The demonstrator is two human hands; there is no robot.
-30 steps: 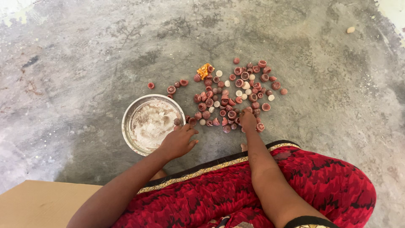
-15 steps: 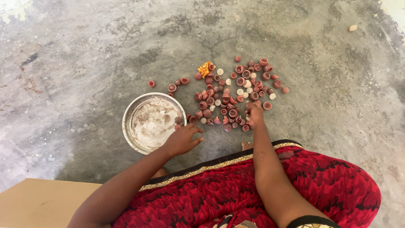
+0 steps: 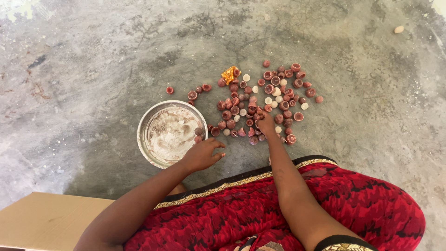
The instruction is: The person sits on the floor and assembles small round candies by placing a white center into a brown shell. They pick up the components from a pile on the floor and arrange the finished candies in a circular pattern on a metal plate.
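Reaching right hand (image 3: 266, 123), many caps (image 3: 278, 93), one bowl (image 3: 147, 122)

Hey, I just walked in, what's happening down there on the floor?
A person sits on a grey concrete floor in red patterned cloth. Their right hand reaches into a scattered pile of small reddish-brown cups, fingertips among them. Whether it holds one cannot be told. Their left hand rests, fingers loosely curled, beside a round metal bowl smeared with whitish paste, holding nothing visible. A small orange scrap lies at the pile's far edge, and a cardboard box sits near the left arm.
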